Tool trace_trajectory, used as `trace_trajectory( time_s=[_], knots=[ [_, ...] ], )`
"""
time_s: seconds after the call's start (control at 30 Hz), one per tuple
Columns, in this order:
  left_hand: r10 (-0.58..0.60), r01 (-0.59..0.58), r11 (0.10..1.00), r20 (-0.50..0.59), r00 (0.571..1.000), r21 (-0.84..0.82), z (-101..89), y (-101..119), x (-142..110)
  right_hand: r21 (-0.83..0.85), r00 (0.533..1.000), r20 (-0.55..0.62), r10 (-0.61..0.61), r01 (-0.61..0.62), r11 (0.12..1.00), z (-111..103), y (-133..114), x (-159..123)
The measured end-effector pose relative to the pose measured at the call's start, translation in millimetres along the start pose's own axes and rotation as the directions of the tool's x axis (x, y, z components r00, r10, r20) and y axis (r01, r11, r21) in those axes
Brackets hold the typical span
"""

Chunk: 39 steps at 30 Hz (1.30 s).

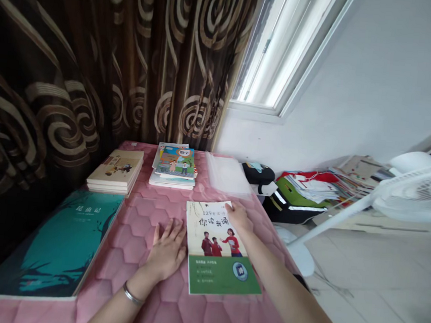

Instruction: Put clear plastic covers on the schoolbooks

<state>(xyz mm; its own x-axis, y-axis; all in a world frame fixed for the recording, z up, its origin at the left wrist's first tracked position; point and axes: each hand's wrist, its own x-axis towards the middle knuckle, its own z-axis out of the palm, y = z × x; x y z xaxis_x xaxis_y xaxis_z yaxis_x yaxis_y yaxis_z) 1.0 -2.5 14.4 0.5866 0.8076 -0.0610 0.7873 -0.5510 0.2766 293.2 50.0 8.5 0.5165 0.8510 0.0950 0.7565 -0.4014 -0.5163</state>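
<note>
A white and green book (215, 274) with three people pictured on its cover lies in front of me on the pink surface. Its upper right corner is pinched by my right hand (239, 216), with some fingertips hidden from sight. My left hand (167, 252), a silver bracelet at its wrist, rests palm down just left of the book. The fingers of that hand are spread and hold nothing.
A large teal book (67, 244) lies at the left, with a stack of beige books (117, 168) behind it. Farther back are a stack of textbooks (175, 165) and clear plastic sheets (227, 175). A white fan (346, 215) stands on the right.
</note>
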Motion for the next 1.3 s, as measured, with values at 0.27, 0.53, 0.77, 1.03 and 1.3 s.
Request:
trace_trajectory(
  time_s=[0.27, 0.53, 0.77, 1.03, 1.3],
  knots=[
    [0.127, -0.123, 0.990, 0.050, 0.991, -0.075, -11.1, 8.5, -11.7, 0.017, 0.991, 0.045, 0.123, -0.124, 0.992, 1.7, -5.6, -2.8],
    [0.112, -0.096, 0.991, 0.193, 0.975, -0.090, -0.3, 34.1, -45.9, 0.044, 0.985, 0.073, 0.158, -0.161, 0.986, -3.6, -3.9, -4.3],
    [0.141, -0.141, 0.990, 0.033, 0.989, -0.024, 22.6, 29.3, -50.1, 0.079, 0.978, 0.103, 0.184, -0.192, 0.978, -3.9, 0.7, -3.1],
    [0.164, -0.161, 0.985, -0.038, 0.986, 0.056, 33.5, 26.6, -50.9, 0.079, 0.979, 0.094, 0.179, -0.187, 0.979, -0.9, 0.2, -5.5],
    [0.191, -0.185, 0.979, -0.068, 0.979, 0.086, 35.7, 26.2, -53.4, 0.042, 0.979, 0.043, 0.200, -0.202, 0.979, 3.9, -2.3, -10.7]
  ],
)
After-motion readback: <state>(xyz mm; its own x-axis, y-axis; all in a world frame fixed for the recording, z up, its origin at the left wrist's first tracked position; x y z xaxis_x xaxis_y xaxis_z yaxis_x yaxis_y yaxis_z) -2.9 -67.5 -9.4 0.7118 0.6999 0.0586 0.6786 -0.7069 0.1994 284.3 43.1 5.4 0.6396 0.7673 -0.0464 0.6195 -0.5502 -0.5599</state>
